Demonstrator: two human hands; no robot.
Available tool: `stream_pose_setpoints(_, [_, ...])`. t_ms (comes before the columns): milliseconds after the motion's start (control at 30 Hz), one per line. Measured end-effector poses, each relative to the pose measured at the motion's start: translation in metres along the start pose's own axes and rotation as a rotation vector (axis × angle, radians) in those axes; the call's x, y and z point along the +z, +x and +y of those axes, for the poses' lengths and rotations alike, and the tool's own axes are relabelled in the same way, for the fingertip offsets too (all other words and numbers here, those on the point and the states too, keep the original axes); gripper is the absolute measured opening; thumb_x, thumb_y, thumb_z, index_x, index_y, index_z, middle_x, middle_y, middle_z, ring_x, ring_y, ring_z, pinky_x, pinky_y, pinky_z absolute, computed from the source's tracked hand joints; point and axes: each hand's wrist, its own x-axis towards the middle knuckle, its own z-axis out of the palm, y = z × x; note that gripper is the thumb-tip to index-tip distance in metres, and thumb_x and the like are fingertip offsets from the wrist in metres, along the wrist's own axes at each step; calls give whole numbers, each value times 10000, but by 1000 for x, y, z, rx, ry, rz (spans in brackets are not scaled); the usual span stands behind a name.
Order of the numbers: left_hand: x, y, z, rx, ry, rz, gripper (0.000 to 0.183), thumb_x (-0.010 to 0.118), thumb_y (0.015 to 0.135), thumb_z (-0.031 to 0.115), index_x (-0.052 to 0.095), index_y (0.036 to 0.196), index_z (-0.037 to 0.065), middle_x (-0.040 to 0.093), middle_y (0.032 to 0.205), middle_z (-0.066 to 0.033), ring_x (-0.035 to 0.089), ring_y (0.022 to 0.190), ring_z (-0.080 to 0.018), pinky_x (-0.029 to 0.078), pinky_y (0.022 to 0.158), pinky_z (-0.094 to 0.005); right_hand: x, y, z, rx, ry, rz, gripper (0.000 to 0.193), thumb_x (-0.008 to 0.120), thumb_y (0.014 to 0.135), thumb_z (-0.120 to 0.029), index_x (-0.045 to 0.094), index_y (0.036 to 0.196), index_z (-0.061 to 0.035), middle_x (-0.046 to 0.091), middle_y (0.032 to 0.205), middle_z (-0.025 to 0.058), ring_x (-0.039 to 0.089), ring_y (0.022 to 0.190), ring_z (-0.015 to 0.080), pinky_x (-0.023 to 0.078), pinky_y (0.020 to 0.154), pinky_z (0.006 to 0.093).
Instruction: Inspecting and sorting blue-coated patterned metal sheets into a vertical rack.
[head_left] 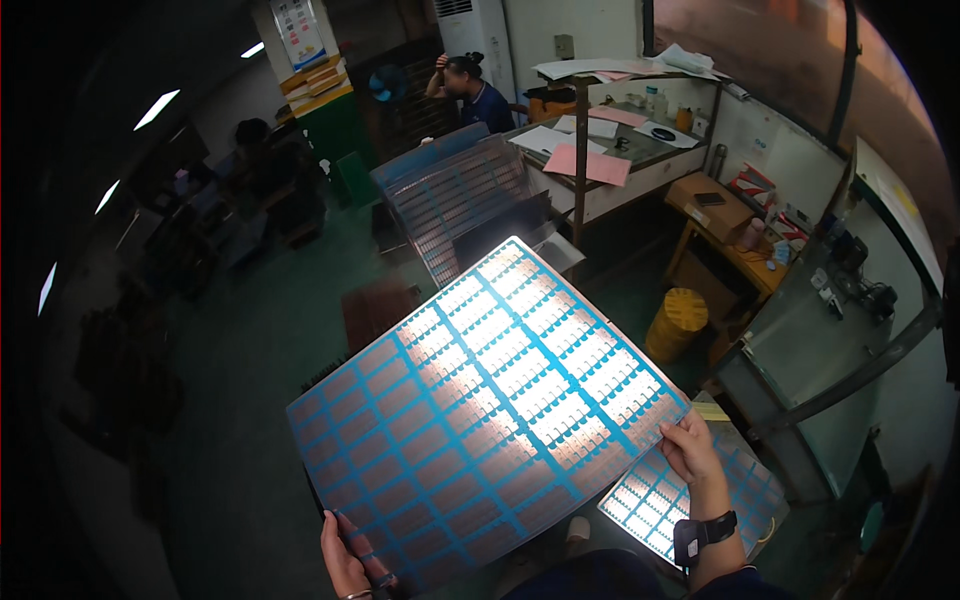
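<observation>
A large copper-coloured circuit board panel (470, 400) with a blue grid of repeated rectangles is held up at a tilt before me. Bright glare covers its upper right part. My left hand (345, 558) grips the lower left edge, fingers partly hidden by the panel. At the right corner my right hand (692, 450) pinches the edge, a black band device (705, 538) on its wrist. Below that hand lies a second, similar panel (640, 505), partly covered by my forearm.
Beyond the panel stands a rack of upright panels (455, 185). Right of it is a desk with papers (590, 163). A yellow drum-shaped bin (677, 325) stands near a small table with a cardboard box (715, 210). A person (487, 105) sits at the back.
</observation>
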Motion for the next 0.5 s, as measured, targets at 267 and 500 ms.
stream_pose_setpoints(267, [3, 13, -5, 102, 40, -69, 201, 556, 905, 253, 591, 981, 70, 604, 949, -32, 553, 886, -145, 426, 824, -311, 3, 5, -7, -92, 86, 99, 439, 530, 815, 19, 408, 1235, 61, 557, 1170, 179, 575, 1052, 266, 453, 928, 403])
stream_pose_setpoints(500, [4, 15, -9, 66, 19, -87, 150, 552, 901, 204, 580, 964, 71, 601, 920, -22, 554, 862, -138, 425, 808, -305, 0, 7, -11, -136, 73, 85, 435, 533, 833, -11, 397, 1243, 39, 537, 1190, 172, 554, 1077, 255, 438, 940, 385])
